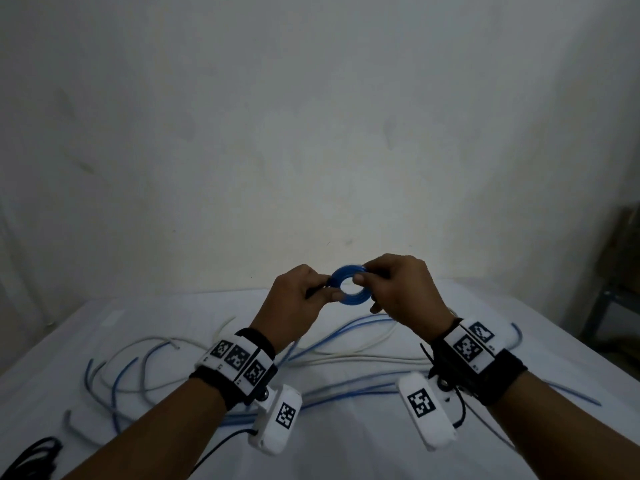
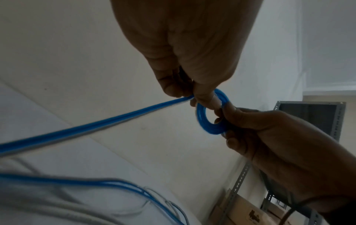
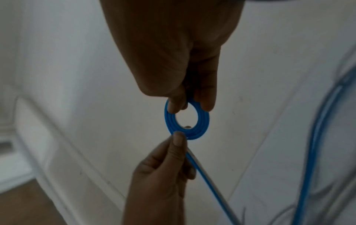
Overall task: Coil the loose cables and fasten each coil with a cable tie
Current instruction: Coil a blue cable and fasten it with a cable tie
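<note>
Both hands are raised above the desk (image 1: 114, 327), close together, each pinching one small blue coil (image 1: 347, 284). The right hand (image 1: 405, 289) grips the coil's rim between thumb and fingers; the left hand (image 1: 299, 299) pinches the opposite side, where the blue tail (image 2: 86, 126) runs off and down toward the desk. The coil is tight, only a few turns wide, and much of that cable is not wound yet. No tie shows on it. Below, loose blue and white cables (image 1: 332, 358) sprawl across the sheet, uncoiled. A dark bundle (image 1: 33, 457) lies at the near left corner; whether it is finished I cannot tell. By my reckoning, the job is barely begun.
</note>
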